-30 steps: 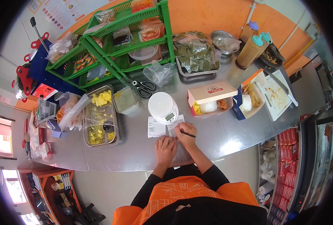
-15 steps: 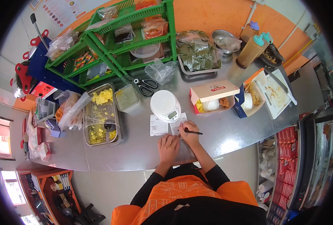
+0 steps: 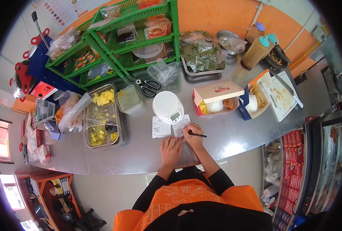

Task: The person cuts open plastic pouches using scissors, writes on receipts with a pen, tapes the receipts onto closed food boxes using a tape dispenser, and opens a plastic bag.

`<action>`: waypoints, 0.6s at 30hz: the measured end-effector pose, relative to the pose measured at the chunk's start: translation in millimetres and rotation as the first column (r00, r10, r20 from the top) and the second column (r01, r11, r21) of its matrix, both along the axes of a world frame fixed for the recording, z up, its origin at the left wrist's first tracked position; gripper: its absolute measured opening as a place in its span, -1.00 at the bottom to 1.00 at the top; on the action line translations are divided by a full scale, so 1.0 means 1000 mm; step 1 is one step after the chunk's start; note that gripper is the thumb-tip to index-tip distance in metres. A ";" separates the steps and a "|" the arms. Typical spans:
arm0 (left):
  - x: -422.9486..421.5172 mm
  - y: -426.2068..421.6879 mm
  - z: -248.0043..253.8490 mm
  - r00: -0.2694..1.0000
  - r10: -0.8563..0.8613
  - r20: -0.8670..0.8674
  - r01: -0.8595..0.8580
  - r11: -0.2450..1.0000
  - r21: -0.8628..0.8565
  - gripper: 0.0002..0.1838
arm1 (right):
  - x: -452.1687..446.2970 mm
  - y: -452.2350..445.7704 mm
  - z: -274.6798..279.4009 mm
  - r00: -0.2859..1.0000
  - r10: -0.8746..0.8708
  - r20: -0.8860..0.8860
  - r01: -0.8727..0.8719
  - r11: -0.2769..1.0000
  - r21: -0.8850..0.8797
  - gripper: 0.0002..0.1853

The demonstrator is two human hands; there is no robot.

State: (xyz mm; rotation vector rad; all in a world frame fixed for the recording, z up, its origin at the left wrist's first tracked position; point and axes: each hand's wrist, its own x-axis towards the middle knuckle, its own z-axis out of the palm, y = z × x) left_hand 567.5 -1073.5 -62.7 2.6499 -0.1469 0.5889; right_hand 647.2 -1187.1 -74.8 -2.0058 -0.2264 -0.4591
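Observation:
My right hand (image 3: 193, 137) is closed around a black pen (image 3: 198, 134) at the right paper slip (image 3: 181, 126). Beside it my left hand (image 3: 171, 150) lies flat, its fingertips by the lower edge of the slips. The left paper slip (image 3: 161, 128) has printed text and lies flat on the steel table. A white kitchen scale (image 3: 167, 106) stands on the upper edges of both slips. The pen tip is hidden by my fingers.
Left of the scale are scissors (image 3: 148, 87), a lidded tub (image 3: 129, 100) and a tray of yellow food (image 3: 98, 133). Two food boxes (image 3: 218, 92) (image 3: 255, 98) and a cutting board (image 3: 282, 96) with a knife are right. Green racks (image 3: 148, 44) stand behind.
The whole view has shifted slightly. My right hand stays on the right slip with the pen, and my left hand has barely moved.

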 end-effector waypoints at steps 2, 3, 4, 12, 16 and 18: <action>0.000 0.000 0.000 1.000 0.000 -0.007 0.000 1.000 -0.008 -0.72 | -0.001 -0.001 -0.002 1.000 0.006 0.018 -0.006 1.000 -0.015 -0.70; 0.001 0.000 0.002 1.000 0.004 -0.004 -0.004 1.000 -0.010 -0.73 | 0.000 -0.002 -0.001 1.000 0.007 0.029 -0.007 1.000 -0.023 -0.70; 0.001 -0.001 0.003 1.000 0.006 -0.002 -0.006 1.000 -0.013 -0.73 | 0.001 -0.002 -0.001 0.998 -0.042 0.046 0.042 0.999 0.006 -0.70; -0.001 -0.003 0.006 1.000 -0.003 0.007 0.003 0.999 -0.032 -0.73 | 0.055 -0.059 0.087 0.986 -0.153 -0.064 0.166 0.899 0.404 -0.51; -0.002 -0.003 0.006 1.000 -0.012 0.029 0.012 1.000 -0.019 -0.75 | 0.081 -0.080 0.117 0.994 -0.072 0.076 0.046 0.951 0.305 -0.44; -0.002 -0.003 0.005 0.999 -0.012 0.049 0.013 1.000 -0.009 -0.74 | 0.072 -0.084 0.108 0.998 -0.064 0.026 0.040 0.845 0.533 -0.64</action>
